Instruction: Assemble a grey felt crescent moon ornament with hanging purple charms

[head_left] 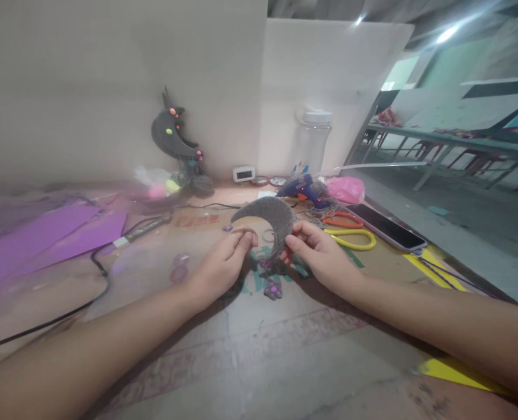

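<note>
A grey, yarn-wrapped crescent moon (pixel 280 216) is held up over the cardboard-covered table. My right hand (pixel 322 256) pinches its outer right edge between thumb and fingers. On the inner side of the curve, my left hand (pixel 224 262) is closed in a pinch near the lower tip; what lies between its fingertips is too small to make out. Below the crescent is a small grey flower with a purple centre (pixel 273 289), and another purple piece (pixel 265 265) shows just above it.
Behind the hands are a blue glue gun (pixel 303 189), a white digital clock (pixel 244 174) and a clear bottle (pixel 314 140). Yellow-handled scissors (pixel 355 239) and a phone (pixel 385 226) lie right. A decorated dark crescent (pixel 169 131) hangs behind; purple sheets (pixel 66 233) and a black cable (pixel 104 271) lie left.
</note>
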Motion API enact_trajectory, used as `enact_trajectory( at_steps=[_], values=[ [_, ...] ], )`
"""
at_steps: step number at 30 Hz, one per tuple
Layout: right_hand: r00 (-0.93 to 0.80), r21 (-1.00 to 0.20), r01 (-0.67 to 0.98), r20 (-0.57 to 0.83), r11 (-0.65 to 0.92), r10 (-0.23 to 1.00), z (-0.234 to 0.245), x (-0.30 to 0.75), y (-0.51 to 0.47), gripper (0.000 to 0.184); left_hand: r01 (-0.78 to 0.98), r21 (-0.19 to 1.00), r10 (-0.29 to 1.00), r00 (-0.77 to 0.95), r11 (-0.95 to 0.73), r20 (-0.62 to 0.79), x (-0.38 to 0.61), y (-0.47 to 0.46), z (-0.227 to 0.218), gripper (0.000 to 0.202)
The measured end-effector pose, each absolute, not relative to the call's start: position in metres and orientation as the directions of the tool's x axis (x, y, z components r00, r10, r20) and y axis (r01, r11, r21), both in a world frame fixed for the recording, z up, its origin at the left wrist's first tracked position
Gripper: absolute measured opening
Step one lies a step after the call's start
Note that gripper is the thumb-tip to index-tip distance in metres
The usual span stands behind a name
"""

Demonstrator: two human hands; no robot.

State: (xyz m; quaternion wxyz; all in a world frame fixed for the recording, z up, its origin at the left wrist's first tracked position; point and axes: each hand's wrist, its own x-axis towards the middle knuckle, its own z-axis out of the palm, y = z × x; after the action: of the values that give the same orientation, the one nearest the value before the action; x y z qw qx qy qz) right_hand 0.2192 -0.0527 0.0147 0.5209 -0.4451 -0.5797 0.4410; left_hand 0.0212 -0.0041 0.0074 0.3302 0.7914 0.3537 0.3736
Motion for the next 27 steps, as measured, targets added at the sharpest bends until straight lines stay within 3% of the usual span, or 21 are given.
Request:
enact_trajectory(
  at_steps=[8, 17, 20, 27],
  values=[
    [-0.055, -0.973, 0.043, 0.222, 0.225, 0.973, 0.015, 0.22, -0.054, 0.03, 0.277, 0.82, 0.843, 0.371, -0.5, 0.389, 0.02, 0.002, 0.003, 0.034],
    [-0.06, -0.973, 0.046, 0.223, 0.226, 0.973, 0.015, 0.22, -0.053, 0.031, 0.279, 0.896, 0.917, 0.304, -0.346, 0.259, 0.022, 0.007, 0.008, 0.017],
    [-0.062, -0.974, 0.053, 0.216, 0.219, 0.975, 0.016, 0.219, -0.054, 0.03, 0.299, 0.873, 0.901, 0.328, -0.384, 0.284, 0.023, 0.0, 0.011, 0.014],
    [-0.031, -0.967, 0.054, 0.247, 0.248, 0.969, 0.016, 0.22, -0.054, 0.029, 0.267, 0.797, 0.77, 0.537, -0.541, 0.343, 0.024, -0.01, 0.016, 0.027]
  ],
)
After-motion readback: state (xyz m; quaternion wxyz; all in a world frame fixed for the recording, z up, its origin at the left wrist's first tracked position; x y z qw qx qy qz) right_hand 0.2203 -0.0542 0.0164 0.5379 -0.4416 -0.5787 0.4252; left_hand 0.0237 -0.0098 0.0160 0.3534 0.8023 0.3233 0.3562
